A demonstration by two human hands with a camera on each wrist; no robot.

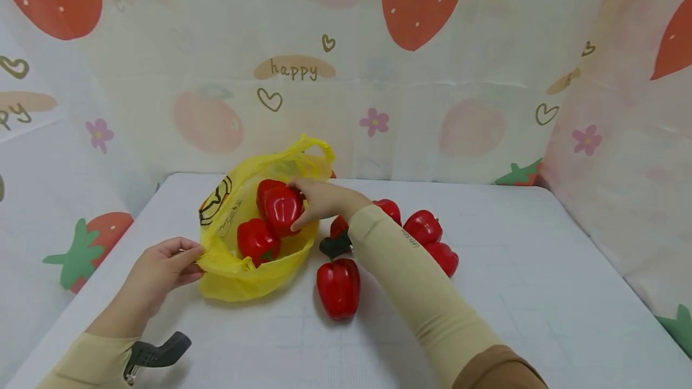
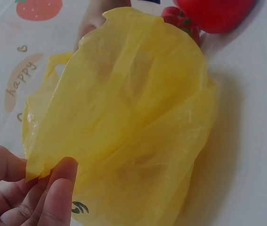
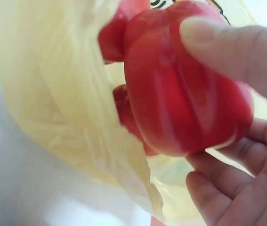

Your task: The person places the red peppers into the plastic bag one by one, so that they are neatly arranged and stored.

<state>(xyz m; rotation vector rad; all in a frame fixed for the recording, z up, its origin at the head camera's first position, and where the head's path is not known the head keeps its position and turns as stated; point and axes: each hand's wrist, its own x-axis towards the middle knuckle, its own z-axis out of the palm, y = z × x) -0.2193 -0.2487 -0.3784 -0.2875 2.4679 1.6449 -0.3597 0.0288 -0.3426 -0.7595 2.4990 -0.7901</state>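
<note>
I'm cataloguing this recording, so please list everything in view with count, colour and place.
Table: one, white, beneath everything.
Bag: one, yellow with dark print, on the table.
Held pepper: one, red, at the bag's opening.
Bagged peppers: two, red, inside the bag.
Loose peppers: at least four, red, right of the bag; some partly hidden.
Backdrop: three sides, pale with strawberry prints, behind and flanking the table.
Wrist devices: two, dark, one per wrist.
Sleeves: two, beige, forearms.
Left fingers: pinching the bag's rim.
Right fingers: gripping the held pepper.
</note>
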